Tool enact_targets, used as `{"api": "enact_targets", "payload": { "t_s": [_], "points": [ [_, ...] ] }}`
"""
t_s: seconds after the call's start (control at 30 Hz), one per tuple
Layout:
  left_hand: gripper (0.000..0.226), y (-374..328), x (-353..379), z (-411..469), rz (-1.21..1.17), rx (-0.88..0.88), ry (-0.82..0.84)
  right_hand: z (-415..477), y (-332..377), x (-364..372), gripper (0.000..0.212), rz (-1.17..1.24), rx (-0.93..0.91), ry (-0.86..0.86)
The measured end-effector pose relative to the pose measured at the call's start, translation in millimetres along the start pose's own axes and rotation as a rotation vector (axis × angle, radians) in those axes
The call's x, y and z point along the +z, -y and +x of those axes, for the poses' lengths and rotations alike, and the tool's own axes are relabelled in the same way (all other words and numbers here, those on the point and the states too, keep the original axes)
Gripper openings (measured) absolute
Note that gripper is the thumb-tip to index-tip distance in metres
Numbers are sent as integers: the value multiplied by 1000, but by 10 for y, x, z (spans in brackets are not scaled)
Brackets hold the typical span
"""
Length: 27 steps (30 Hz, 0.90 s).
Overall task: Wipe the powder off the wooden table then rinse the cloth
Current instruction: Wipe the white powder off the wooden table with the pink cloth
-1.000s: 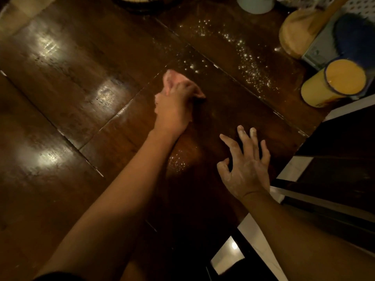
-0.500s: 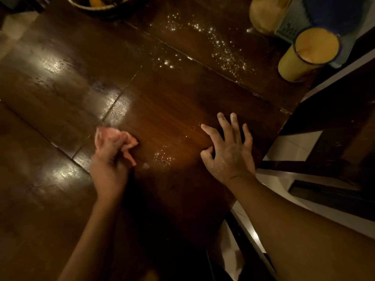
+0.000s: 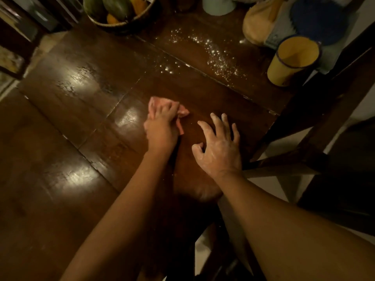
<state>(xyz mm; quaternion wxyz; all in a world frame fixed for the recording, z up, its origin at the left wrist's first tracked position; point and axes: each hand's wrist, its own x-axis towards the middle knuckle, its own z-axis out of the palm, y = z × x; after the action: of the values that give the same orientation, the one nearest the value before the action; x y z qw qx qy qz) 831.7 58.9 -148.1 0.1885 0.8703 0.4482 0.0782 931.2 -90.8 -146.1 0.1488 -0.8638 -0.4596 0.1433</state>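
My left hand (image 3: 161, 129) grips a crumpled pink cloth (image 3: 156, 103) and presses it on the dark wooden table (image 3: 77, 102) near its middle. My right hand (image 3: 220, 148), dusted with powder, rests on the table just right of the cloth with its fingers spread and bent at the tips, holding nothing. White powder (image 3: 217, 55) lies scattered in a band across the far part of the table, with a smaller patch of powder (image 3: 167, 67) closer to the cloth.
A yellow mug (image 3: 290, 61) stands at the far right beside a tan bag (image 3: 257, 23) and a blue item (image 3: 318, 19). A basket of fruit (image 3: 119, 9) sits at the far edge. A dark chair (image 3: 316, 118) stands off the table's right edge.
My left hand has swept the cloth from the left back toward the right, close to my right hand. The small powder patch seen near the right hand is gone.
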Motion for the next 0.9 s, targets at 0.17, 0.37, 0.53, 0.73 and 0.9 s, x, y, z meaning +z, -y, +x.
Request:
{"api": "enact_targets", "payload": {
  "t_s": [0.17, 0.37, 0.53, 0.73, 0.9],
  "points": [
    [50, -275, 49, -97, -75, 337, 129, -77, -157, -1, 85, -77, -57, 26],
    [47, 630, -311, -1164, -198, 6, -110, -207, -414, -72, 84, -176, -199, 154],
    [62, 367, -153, -1677, -26, -134, -69, -295, -509, -166, 81, -259, -278, 231],
    [56, -178, -182, -1825, 17, 253, 327, -377, -422, -330, 75, -218, -271, 365],
    [57, -291, -139, -974, 39, -147, 115, -302, -263, -740, 71, -209, -236, 619]
  ]
}}
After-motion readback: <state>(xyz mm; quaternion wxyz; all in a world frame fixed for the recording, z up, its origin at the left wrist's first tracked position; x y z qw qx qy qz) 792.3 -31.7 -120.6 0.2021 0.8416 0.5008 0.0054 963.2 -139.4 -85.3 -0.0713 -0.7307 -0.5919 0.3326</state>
